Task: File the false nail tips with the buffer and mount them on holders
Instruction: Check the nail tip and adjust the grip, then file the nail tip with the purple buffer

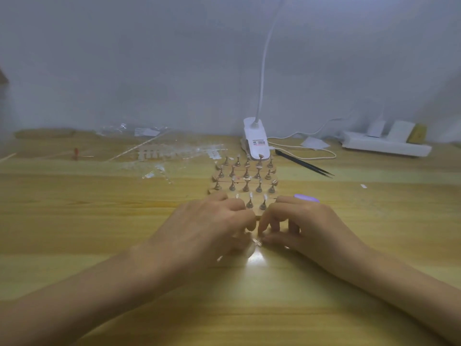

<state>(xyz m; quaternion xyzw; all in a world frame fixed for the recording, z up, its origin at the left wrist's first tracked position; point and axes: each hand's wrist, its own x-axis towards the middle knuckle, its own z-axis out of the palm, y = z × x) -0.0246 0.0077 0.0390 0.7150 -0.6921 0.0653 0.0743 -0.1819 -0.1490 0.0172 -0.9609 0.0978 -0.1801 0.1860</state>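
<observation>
Both hands meet low over the wooden table, just in front of the rows of small gold nail holders (245, 174). My left hand (212, 223) has its fingers curled, and my right hand (294, 221) curls toward it. Between their fingertips sits a small clear nail tip (257, 242), pinched from both sides. Several holders carry clear tips, the nearest row (250, 202) partly hidden by my fingers. A purple buffer (306, 198) lies on the table just behind my right hand.
A white clip lamp (255, 139) stands behind the holders, its cord trailing right. Black tweezers (303, 163) lie to the right. Clear packaging with spare nail tips (162, 156) is spread at the back left. A white power strip (386, 144) sits far right.
</observation>
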